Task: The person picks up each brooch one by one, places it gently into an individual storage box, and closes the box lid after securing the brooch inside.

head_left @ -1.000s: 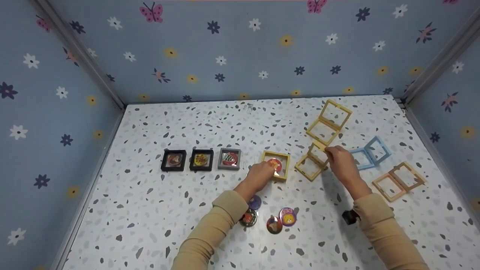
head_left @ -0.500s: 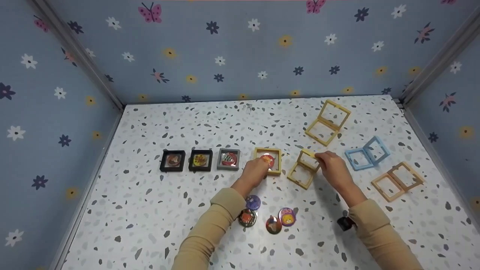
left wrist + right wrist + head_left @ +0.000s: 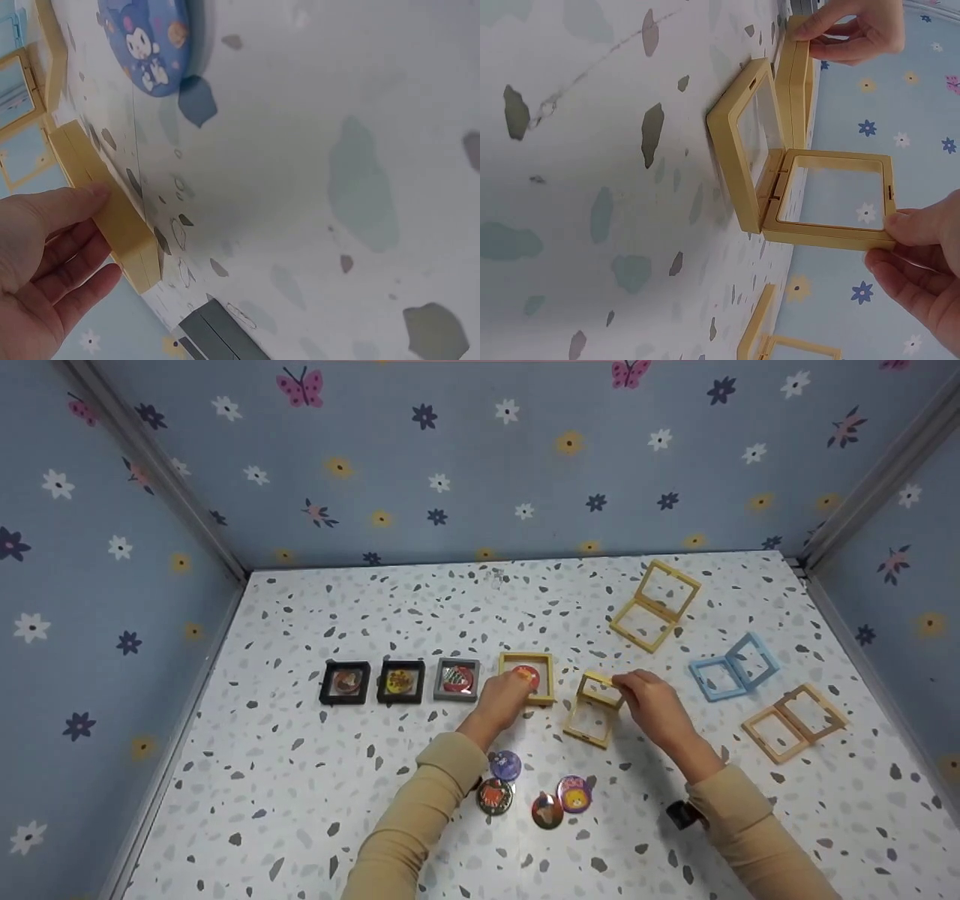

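Observation:
My left hand point(image 3: 501, 701) grips the near side of a closed yellow display frame point(image 3: 550, 679) on the table; a red round badge point(image 3: 529, 676) shows inside, partly covered by the hand. In the left wrist view, the thumb presses the side of this yellow frame point(image 3: 116, 214), with fingers behind it. Just to its right stands a second yellow display frame point(image 3: 585, 738), its lid raised. Thumb and fingers of my right hand point(image 3: 656, 709) pinch the lid's corner, clear in the right wrist view, where this hinged frame point(image 3: 731, 150) has nothing inside.
Left of my hands, two black frames point(image 3: 346, 682) and a grey frame point(image 3: 456, 679) hold badges. Several loose badges point(image 3: 547, 810) lie nearer me. Opened yellow point(image 3: 655, 607), blue point(image 3: 733, 669) and tan frames point(image 3: 795, 724) stand at right. Patterned panels point(image 3: 480, 457) enclose the table.
Both hands have moved left. The closed yellow frame has slid left toward the grey one, and the open yellow frame has shifted left and nearer me, turning straighter.

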### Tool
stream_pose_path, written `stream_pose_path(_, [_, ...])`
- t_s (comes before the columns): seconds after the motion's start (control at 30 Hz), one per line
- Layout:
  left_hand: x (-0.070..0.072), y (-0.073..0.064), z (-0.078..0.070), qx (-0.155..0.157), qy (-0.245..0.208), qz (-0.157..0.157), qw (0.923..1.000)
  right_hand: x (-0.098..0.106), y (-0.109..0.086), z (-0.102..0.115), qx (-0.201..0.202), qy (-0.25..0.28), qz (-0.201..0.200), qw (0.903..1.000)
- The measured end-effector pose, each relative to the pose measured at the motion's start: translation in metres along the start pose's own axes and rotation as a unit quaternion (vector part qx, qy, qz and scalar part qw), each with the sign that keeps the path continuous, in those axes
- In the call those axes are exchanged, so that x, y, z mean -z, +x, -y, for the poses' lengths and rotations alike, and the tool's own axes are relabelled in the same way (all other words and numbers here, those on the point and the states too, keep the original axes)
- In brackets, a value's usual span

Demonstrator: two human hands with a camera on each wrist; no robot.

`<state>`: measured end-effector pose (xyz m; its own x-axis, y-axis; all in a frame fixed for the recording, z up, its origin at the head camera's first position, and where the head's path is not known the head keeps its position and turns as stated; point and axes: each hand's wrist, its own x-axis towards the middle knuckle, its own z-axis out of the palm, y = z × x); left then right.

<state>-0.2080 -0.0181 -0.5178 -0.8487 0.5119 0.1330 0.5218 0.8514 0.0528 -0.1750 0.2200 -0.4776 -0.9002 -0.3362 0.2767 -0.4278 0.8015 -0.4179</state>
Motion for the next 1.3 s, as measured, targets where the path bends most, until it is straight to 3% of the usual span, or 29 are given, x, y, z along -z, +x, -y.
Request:
stream_pose_path(0.3, [0.001,0.000,0.001,0.009,0.005,0.010,0.9999,-0.003,-0.003,0.012,0.013,0.004,0.011,0.9999])
stream_pose_path(0.5, [-0.003,-0.001,0.003,0.014,-0.028,-0.007,0.9995,-0.005,-0.005,0.019,0.008,0.001,0.026,0.9996])
stream_pose_path(0.77, [-0.006,0.001,0.004,0.021,-0.032,0.012,0.9992,-0.007,-0.006,0.021,0.008,0.008,0.040,0.9991])
stream_pose_path(0.8, [-0.018,0.004,0.008,0.016,-0.031,-0.002,0.9994,-0.008,-0.006,0.021,0.006,0.008,0.043,0.9990])
stream_pose_path(0.9, [-0.019,0.004,0.008,0.022,-0.033,0.008,0.9992,-0.009,-0.007,0.019,0.001,0.008,0.049,0.9988])
stream_pose_path(1.0, [-0.018,0.002,0.006,0.033,-0.031,0.005,0.9990,-0.010,-0.007,0.019,0.006,0.005,0.045,0.9990])
stream_pose_path(1.03, [-0.006,-0.001,0.002,0.043,-0.031,0.018,0.9985,-0.010,-0.008,0.018,0.011,0.005,0.042,0.9991])
stream_pose_path(1.3, [0.002,-0.010,-0.006,0.052,-0.010,-0.034,0.9980,-0.010,-0.008,0.017,0.023,0.005,0.035,0.9991])
